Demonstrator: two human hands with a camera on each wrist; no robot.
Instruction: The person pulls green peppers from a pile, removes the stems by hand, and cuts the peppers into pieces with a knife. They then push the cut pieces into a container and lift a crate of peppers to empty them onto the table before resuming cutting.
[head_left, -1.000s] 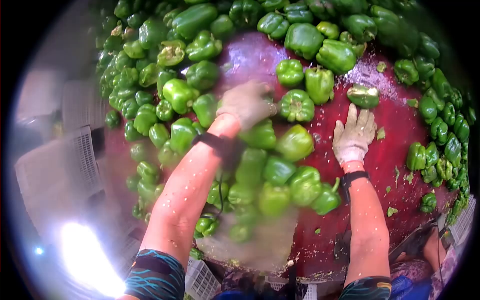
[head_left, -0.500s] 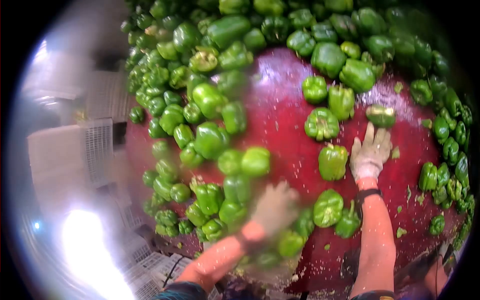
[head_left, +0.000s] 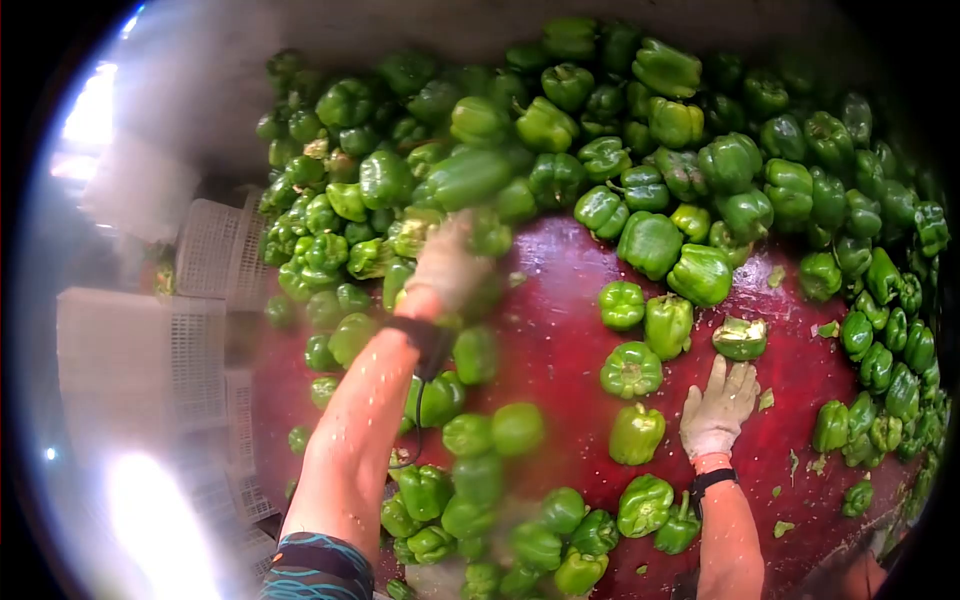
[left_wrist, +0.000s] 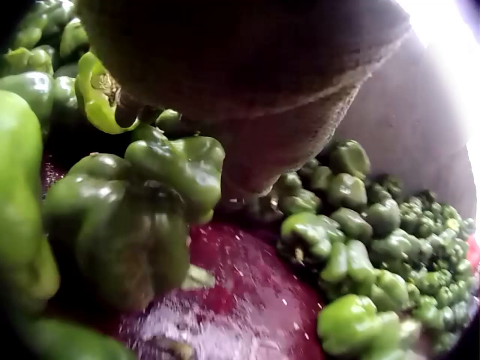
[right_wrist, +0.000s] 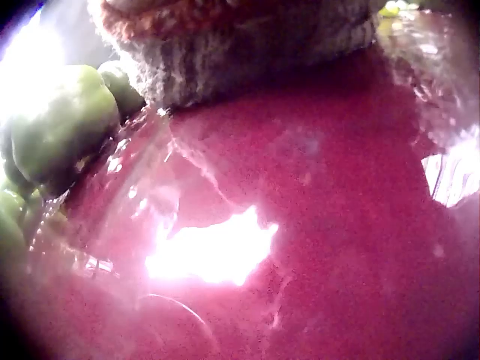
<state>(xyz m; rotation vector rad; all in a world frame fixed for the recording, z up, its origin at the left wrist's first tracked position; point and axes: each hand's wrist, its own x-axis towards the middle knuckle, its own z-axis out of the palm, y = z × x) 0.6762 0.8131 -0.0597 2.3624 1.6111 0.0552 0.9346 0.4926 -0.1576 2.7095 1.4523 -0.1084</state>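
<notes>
My left hand (head_left: 448,268), in a pale glove, reaches over the pile's near left side among green bell peppers (head_left: 385,180). It is blurred in the head view. In the left wrist view the dark glove (left_wrist: 247,90) hangs over the peppers, a fingertip pointing down beside a large bell pepper (left_wrist: 135,225); nothing shows in its grasp. My right hand (head_left: 718,405), also gloved, lies flat on the red tabletop (head_left: 570,370) with fingers extended. Its fingertips are right at a damaged bell pepper (head_left: 740,338) with a pale, exposed side.
A big heap of bell peppers (head_left: 790,190) spans the back and right side. Loose peppers lie in the middle and at the near edge, including a yellowish-green one (head_left: 637,434). White plastic crates (head_left: 205,250) stand at the left. Leaf scraps (head_left: 783,528) dot the tabletop.
My left hand came down toward the near edge, with peppers shifting nearer, then returned up to the pile. My right hand stays flat by the damaged pepper. The head view has tilted upward.
</notes>
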